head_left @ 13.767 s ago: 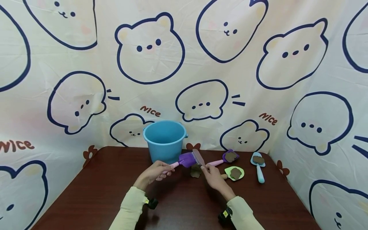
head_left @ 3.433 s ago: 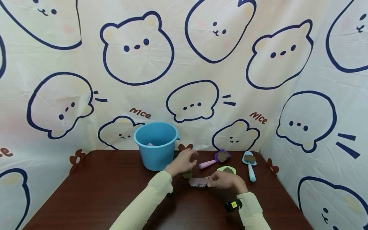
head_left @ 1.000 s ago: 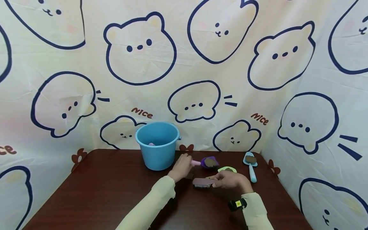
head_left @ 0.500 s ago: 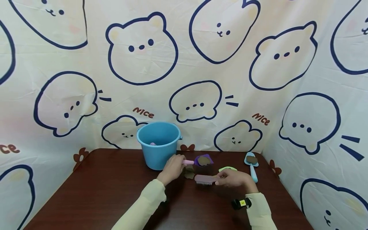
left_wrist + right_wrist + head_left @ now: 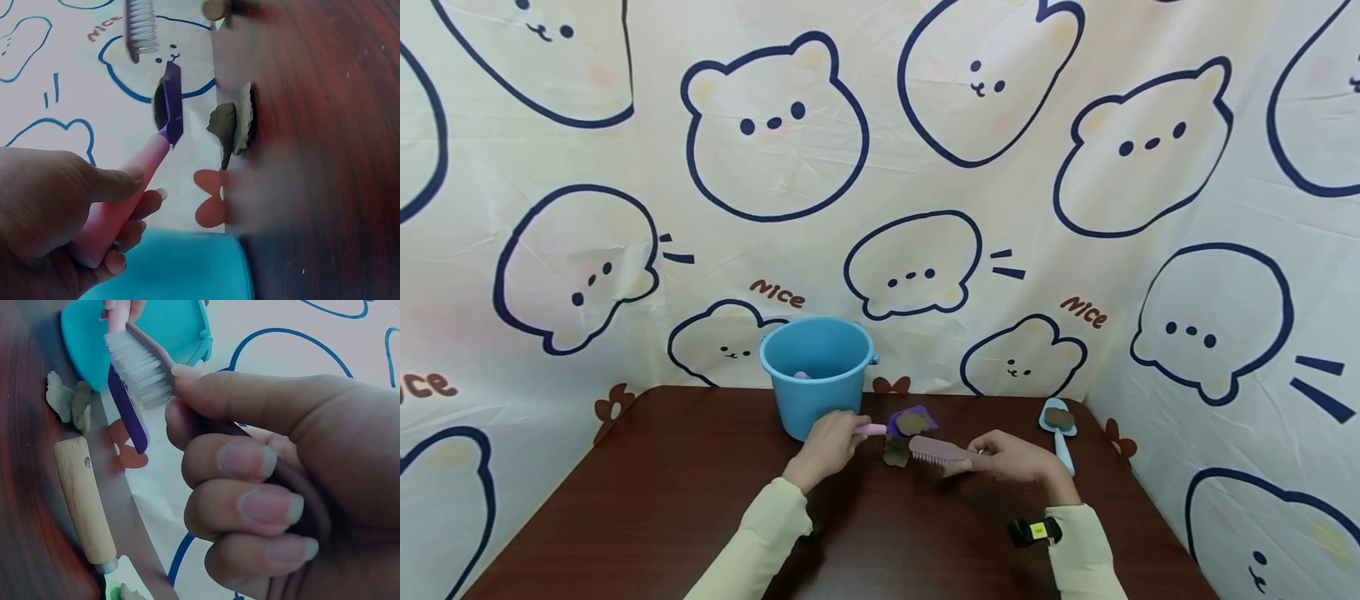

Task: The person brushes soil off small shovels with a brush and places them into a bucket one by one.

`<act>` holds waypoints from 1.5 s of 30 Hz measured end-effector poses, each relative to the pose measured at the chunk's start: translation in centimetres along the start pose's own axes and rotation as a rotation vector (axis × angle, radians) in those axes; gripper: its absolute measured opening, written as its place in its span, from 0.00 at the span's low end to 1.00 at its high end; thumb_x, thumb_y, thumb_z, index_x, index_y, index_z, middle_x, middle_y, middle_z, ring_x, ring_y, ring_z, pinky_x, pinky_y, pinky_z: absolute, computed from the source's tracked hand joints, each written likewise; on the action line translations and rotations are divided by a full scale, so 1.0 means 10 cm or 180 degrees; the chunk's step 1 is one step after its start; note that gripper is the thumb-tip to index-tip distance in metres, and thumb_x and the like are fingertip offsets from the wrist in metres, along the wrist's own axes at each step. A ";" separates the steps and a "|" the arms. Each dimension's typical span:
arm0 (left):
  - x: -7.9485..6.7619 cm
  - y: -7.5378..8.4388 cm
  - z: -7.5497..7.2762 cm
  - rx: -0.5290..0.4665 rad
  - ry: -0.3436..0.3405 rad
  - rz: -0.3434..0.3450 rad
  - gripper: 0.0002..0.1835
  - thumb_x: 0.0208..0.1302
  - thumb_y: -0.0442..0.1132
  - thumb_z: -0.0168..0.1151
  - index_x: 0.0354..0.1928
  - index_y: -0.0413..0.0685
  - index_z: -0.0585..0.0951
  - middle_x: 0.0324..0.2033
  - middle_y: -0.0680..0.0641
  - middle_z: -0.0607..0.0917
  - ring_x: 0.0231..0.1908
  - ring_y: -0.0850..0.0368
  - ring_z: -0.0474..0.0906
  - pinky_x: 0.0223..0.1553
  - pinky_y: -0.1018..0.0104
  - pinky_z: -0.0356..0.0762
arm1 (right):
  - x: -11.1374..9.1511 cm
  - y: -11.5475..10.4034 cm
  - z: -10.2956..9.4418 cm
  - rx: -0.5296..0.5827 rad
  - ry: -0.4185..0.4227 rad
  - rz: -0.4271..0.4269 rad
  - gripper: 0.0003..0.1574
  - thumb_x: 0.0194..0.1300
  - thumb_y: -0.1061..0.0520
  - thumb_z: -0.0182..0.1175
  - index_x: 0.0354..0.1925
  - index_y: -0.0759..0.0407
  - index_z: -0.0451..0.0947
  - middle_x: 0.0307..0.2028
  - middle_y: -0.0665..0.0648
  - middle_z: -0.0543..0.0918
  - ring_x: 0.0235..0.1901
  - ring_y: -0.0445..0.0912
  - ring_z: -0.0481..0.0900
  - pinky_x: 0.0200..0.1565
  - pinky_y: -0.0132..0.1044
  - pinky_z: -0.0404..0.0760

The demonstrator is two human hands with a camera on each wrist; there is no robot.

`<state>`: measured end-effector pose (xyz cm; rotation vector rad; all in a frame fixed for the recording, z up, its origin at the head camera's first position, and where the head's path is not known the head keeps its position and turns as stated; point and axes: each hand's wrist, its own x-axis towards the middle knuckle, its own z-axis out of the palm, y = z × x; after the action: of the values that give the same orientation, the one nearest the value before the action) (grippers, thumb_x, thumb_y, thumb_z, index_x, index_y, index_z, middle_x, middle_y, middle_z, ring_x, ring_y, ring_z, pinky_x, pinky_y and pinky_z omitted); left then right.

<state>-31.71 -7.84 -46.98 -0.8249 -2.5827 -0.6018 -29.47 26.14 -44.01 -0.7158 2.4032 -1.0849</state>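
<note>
My left hand (image 5: 829,450) grips the pink handle of a small toy shovel (image 5: 147,159), raised off the table in front of the bucket. A flat brown lump of clay (image 5: 913,422) lies in its purple scoop. My right hand (image 5: 1018,458) holds a mauve brush (image 5: 934,451) by its handle. In the right wrist view, the white bristles (image 5: 140,369) are right at the scoop. Brown clay pieces (image 5: 242,119) lie on the table below the shovel. A light blue bucket (image 5: 820,407) stands behind my left hand, with a pink handle end (image 5: 802,375) showing inside.
A light blue shovel (image 5: 1063,450) bearing a brown lump lies at the back right. Under my right hand is a shovel with a wooden handle (image 5: 84,500), its green scoop mostly hidden. A patterned cloth (image 5: 925,183) hangs behind the table.
An earlier purple shovel has left my left hand, and a pink handle now shows in the bucket. My left hand took the second one and drew it left; the brush rose to its scoop.
</note>
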 end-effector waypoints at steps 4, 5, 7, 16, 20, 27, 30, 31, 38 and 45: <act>-0.04 -0.05 -0.02 -0.0047 -0.0061 -0.0015 0.09 0.64 0.33 0.70 0.46 0.42 0.88 0.34 0.47 0.89 0.30 0.55 0.79 0.38 0.57 0.81 | 0.00 -0.04 0.02 0.0031 0.0076 0.0025 0.17 0.78 0.52 0.55 0.39 0.63 0.82 0.18 0.49 0.65 0.14 0.40 0.60 0.19 0.32 0.62; -0.05 -0.06 -0.03 -0.0054 -0.0077 -0.0022 0.10 0.64 0.34 0.70 0.47 0.42 0.88 0.34 0.47 0.89 0.30 0.55 0.79 0.39 0.58 0.82 | 0.00 -0.06 0.02 0.0033 0.0101 0.0031 0.18 0.78 0.51 0.54 0.40 0.64 0.82 0.18 0.49 0.65 0.14 0.40 0.59 0.19 0.33 0.62; -0.06 -0.07 -0.05 -0.0083 -0.0112 -0.0029 0.09 0.65 0.34 0.70 0.46 0.43 0.88 0.33 0.47 0.89 0.29 0.56 0.78 0.38 0.58 0.81 | 0.01 -0.09 0.04 0.0035 0.0173 0.0032 0.20 0.78 0.51 0.54 0.42 0.67 0.82 0.17 0.48 0.65 0.15 0.40 0.59 0.19 0.33 0.61; -0.12 -0.07 -0.11 -0.0224 -0.0152 -0.0275 0.08 0.63 0.38 0.72 0.42 0.43 0.89 0.29 0.50 0.88 0.27 0.58 0.76 0.35 0.62 0.78 | 0.26 -0.15 0.26 -0.0020 0.0661 -0.0038 0.20 0.78 0.47 0.54 0.41 0.62 0.81 0.18 0.48 0.66 0.16 0.40 0.60 0.20 0.32 0.62; -0.14 -0.08 -0.09 -0.0227 -0.0093 -0.0302 0.07 0.62 0.41 0.74 0.39 0.46 0.90 0.23 0.54 0.85 0.23 0.62 0.72 0.31 0.66 0.74 | 0.38 -0.19 0.40 0.0082 0.0938 -0.0053 0.19 0.79 0.47 0.53 0.39 0.61 0.79 0.18 0.48 0.65 0.17 0.40 0.59 0.20 0.32 0.60; -0.15 -0.11 -0.07 -0.0245 0.0036 -0.0297 0.08 0.61 0.43 0.75 0.38 0.48 0.90 0.23 0.55 0.85 0.23 0.63 0.73 0.31 0.67 0.75 | 0.51 -0.25 0.61 0.0191 0.1313 -0.0100 0.19 0.78 0.47 0.54 0.38 0.62 0.78 0.17 0.49 0.66 0.16 0.40 0.63 0.19 0.32 0.62; -0.14 -0.11 -0.08 -0.0188 0.0102 -0.0249 0.08 0.60 0.43 0.75 0.38 0.47 0.90 0.24 0.54 0.87 0.24 0.62 0.74 0.31 0.66 0.76 | 0.57 -0.25 0.67 0.0089 0.1411 -0.0124 0.21 0.78 0.45 0.54 0.39 0.61 0.79 0.16 0.48 0.65 0.15 0.39 0.60 0.19 0.33 0.61; -0.14 -0.10 -0.08 -0.0170 0.0127 -0.0233 0.08 0.60 0.43 0.75 0.38 0.47 0.90 0.25 0.53 0.87 0.24 0.62 0.74 0.31 0.66 0.76 | 0.59 -0.25 0.70 0.0053 0.1430 -0.0120 0.21 0.78 0.45 0.54 0.39 0.61 0.79 0.16 0.47 0.65 0.15 0.39 0.59 0.19 0.35 0.60; -0.16 -0.09 -0.11 -0.0060 0.0194 -0.0148 0.06 0.59 0.42 0.76 0.35 0.49 0.90 0.21 0.54 0.85 0.22 0.63 0.73 0.29 0.67 0.75 | 0.67 -0.28 0.86 -0.0066 0.1373 -0.0178 0.25 0.78 0.45 0.53 0.40 0.66 0.80 0.16 0.47 0.67 0.15 0.40 0.61 0.26 0.44 0.63; -0.18 -0.07 -0.16 0.0036 0.0342 -0.0072 0.07 0.58 0.43 0.76 0.35 0.49 0.91 0.21 0.53 0.86 0.23 0.62 0.76 0.31 0.66 0.77 | 0.74 -0.26 0.95 -0.0017 0.1335 -0.0349 0.18 0.77 0.50 0.57 0.35 0.64 0.79 0.19 0.48 0.70 0.17 0.37 0.65 0.21 0.29 0.64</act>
<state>-30.44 -9.90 -46.65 -0.7401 -2.4990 -0.6203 -29.29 14.85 -48.99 -0.6827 2.7389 -1.3903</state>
